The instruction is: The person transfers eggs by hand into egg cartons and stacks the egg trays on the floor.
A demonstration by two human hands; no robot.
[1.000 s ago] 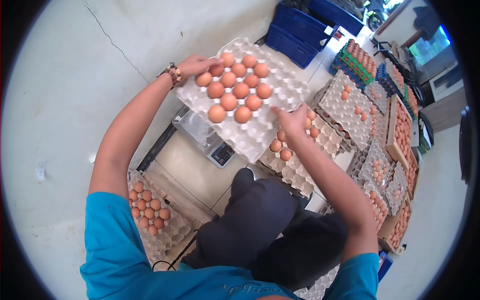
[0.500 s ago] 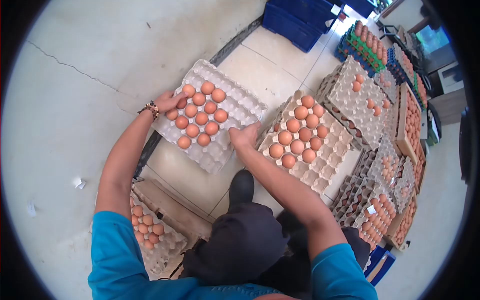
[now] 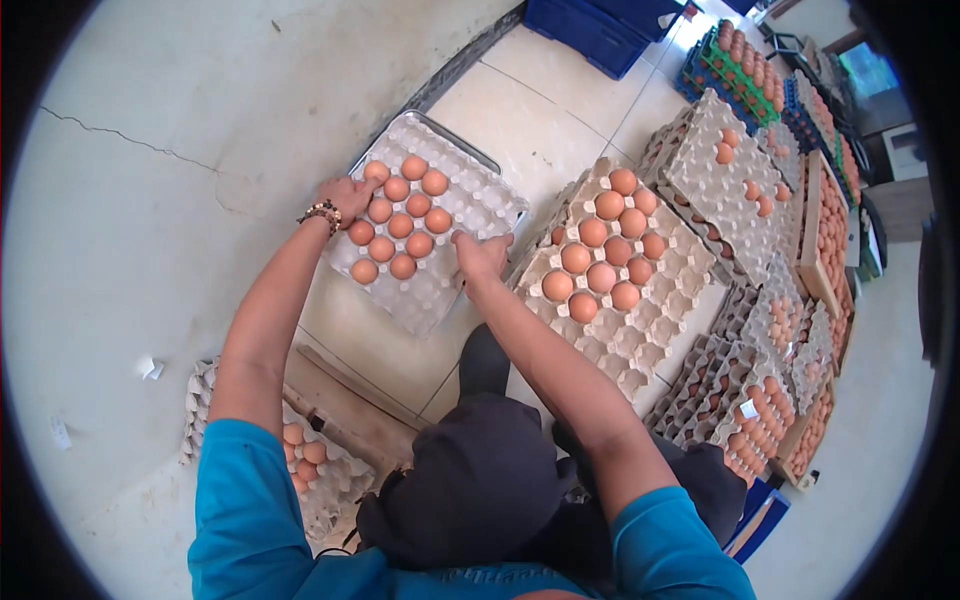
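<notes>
Head view, and a loaded tray stack (image 3: 645, 345) crowds our right hand (image 3: 483, 258), with a blue crate (image 3: 590, 38) farther off!

— And our egg tray (image 3: 415, 298)?

Between our hands, near the wall (image 3: 150, 240), a metal rim (image 3: 462, 138) peeking past its far edge; the rest is covered. Our left arm (image 3: 270, 310) partly hides another stack (image 3: 340, 480).

— Fingers?

Left hand (image 3: 348, 198) pinches the tray's edge, a fingertip against an egg (image 3: 376, 171); right thumb and fingers are parted at the opposite edge, undersides hidden. Both our arms reach forward, the right slanting inward!
</notes>
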